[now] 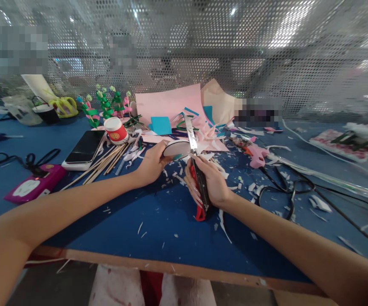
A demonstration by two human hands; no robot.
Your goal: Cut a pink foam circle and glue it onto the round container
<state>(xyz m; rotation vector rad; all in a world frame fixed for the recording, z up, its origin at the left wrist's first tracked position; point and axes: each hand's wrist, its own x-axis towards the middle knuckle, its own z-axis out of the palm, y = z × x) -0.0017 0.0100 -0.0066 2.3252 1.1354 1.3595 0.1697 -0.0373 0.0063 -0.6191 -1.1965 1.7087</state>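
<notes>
My left hand [153, 163] is closed on the edge of a white round piece [179, 148] with a dark rim, tilted above the table. Whether it is a flat disc or the end of a cup, I cannot tell. My right hand [211, 180] wraps round the red and black handle of a utility knife [199, 182]. Its silver blade points up and away from me, at the right edge of the round piece. White paper shavings [174, 170] lie scattered below both hands.
Wooden sticks [107, 163], a phone [85, 146], a red and white paper cup [116, 131] and a purple box [35, 182] lie left. Pink paper [169, 102] stands behind the hands. On the right are a pink glue gun [257, 156] and black cables [293, 191]. The table's wooden edge [133, 263] is near me.
</notes>
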